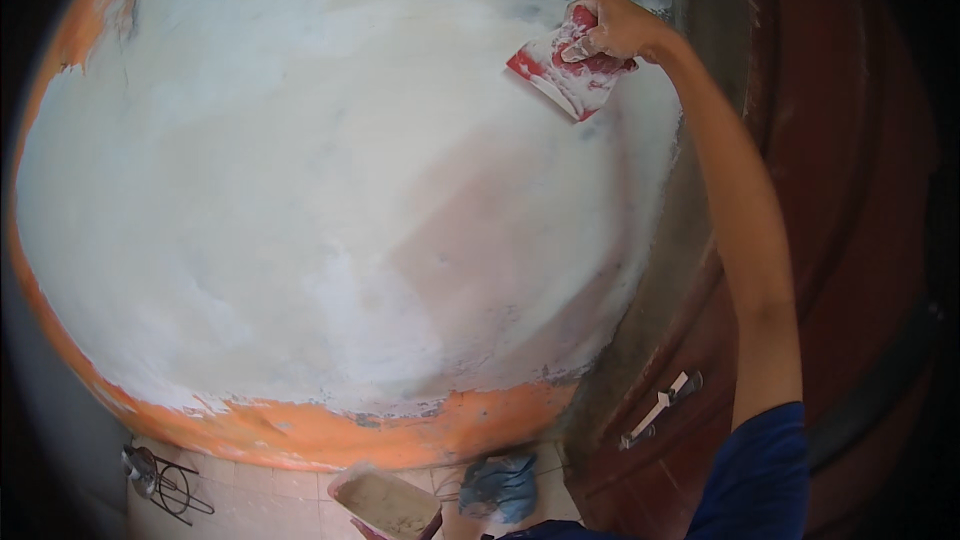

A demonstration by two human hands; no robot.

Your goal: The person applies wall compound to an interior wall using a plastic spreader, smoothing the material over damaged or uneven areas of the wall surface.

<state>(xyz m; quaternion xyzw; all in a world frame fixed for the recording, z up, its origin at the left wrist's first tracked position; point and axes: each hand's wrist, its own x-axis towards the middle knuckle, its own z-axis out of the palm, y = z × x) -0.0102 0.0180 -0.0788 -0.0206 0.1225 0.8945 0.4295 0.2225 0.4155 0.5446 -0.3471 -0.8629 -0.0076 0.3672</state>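
Note:
Up at the right side of the wall, my right hand [622, 28] is closed round the grip of a red plastic putty spreader [562, 70]. White putty smears the spreader's blade and my fingers. The blade's straight edge faces down and left, at or very near the wall surface; contact is hard to tell. Pale, uneven putty covers most of the wall [250, 150], with darker grey streaks at the top right. Low in the view, a rectangular tub [352, 485] holds greyish putty; what supports it is hidden. My left hand is not in view.
Orange paint [330, 432] shows along the wall's left and lower borders. To the right is a dark red door [850, 190] with a metal handle [660, 410]. On the tiled floor [255, 490] are a blue bundle [502, 488] and a black wire-framed object [172, 485].

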